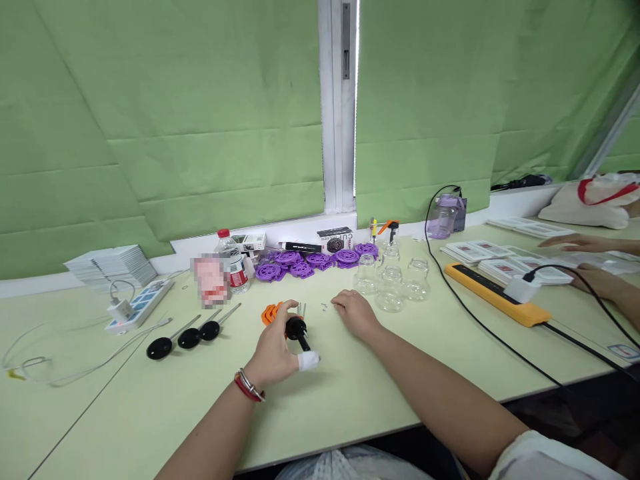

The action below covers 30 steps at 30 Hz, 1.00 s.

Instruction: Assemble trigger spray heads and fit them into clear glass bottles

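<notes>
My left hand [274,347], its thumb wrapped in white, grips a black plastic part [297,328] with a round head and a stem. The fingers hold it from the far side and the thumb from the near side, above the table. My right hand [356,315] rests low over the table with its fingertips pressed together; what they pinch, if anything, is too small to see. Just left of those fingertips lie several tiny screws [325,306]. Orange plastic pieces [271,313] and thin metal rods [301,309] lie behind my left hand, partly hidden.
Black discs on rods [189,338] lie left. Purple parts [303,268], a water bottle [235,267] and clear jars [390,293] stand behind. An orange power strip [497,295] with cables lies right, near another person's hands [595,280]. A white power strip [143,307] is left.
</notes>
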### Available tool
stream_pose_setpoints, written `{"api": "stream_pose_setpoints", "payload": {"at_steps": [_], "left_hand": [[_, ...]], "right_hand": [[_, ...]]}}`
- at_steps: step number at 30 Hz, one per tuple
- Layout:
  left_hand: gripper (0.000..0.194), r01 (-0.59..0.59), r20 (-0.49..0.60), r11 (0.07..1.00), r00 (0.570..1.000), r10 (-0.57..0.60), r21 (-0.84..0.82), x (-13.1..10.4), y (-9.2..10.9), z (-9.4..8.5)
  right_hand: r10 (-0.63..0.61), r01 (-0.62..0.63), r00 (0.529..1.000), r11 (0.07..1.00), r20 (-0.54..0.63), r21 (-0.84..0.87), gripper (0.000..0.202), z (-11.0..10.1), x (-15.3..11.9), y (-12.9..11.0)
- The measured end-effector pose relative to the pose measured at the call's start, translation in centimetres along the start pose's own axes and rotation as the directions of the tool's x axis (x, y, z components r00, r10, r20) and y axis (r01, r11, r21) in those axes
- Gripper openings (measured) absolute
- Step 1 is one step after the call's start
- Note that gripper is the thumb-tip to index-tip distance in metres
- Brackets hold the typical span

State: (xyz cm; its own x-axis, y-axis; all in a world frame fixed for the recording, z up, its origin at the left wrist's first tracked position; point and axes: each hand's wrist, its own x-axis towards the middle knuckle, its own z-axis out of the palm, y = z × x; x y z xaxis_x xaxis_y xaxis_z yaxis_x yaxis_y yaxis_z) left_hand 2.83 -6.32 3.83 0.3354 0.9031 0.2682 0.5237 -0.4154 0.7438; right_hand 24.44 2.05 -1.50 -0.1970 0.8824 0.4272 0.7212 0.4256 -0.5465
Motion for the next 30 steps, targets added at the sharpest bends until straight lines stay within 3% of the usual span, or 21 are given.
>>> {"api": "stream_pose_setpoints", "payload": {"at_steps": [5, 9, 13, 17, 22, 26, 30], "left_hand": [[0.063, 0.174, 0.115, 0.912, 0.983, -0.141, -0.371, 0.1, 0.5, -1.0], [0.048, 0.316, 0.195, 0.754, 0.949, -0.249, -0.575, 0.0, 0.6, -1.4], [0.042, 0.405, 0.272, 0.632, 0.914, -0.301, -0.661, 0.1, -0.1, -1.4], [0.042, 0.502, 0.381, 0.547, 0.865, -0.328, -0.67, 0.4, -1.1, -1.2], [0.039, 0.558, 0.452, 0.544, 0.829, -0.329, -0.627, 0.7, -1.9, -0.5], [0.044, 0.572, 0.457, 0.545, 0.82, -0.345, -0.613, 0.8, -2.0, -0.3], [0.045, 0.571, 0.466, 0.547, 0.819, -0.335, -0.612, 0.9, -1.8, -0.5]], "right_hand": [[-0.107, 0.176, 0.973, 0.914, 0.203, -0.365, 0.024, 1.5, 0.2, -0.9], [-0.093, 0.215, 0.957, 0.861, 0.274, -0.461, 0.023, 1.9, 0.2, -1.3], [-0.098, 0.214, 0.953, 0.888, 0.288, -0.408, 0.022, 1.4, 0.0, -1.5], [-0.067, 0.147, 0.951, 0.957, 0.301, -0.251, 0.015, 1.0, -0.4, -1.8], [-0.011, 0.042, 0.943, 0.995, 0.331, -0.087, 0.009, 0.8, -1.2, -2.3], [-0.065, 0.083, 0.935, 0.996, 0.349, -0.039, 0.011, 0.8, -1.6, -2.6], [-0.127, 0.124, 0.947, 0.992, 0.295, 0.031, 0.013, 1.0, -1.6, -2.7]]}}
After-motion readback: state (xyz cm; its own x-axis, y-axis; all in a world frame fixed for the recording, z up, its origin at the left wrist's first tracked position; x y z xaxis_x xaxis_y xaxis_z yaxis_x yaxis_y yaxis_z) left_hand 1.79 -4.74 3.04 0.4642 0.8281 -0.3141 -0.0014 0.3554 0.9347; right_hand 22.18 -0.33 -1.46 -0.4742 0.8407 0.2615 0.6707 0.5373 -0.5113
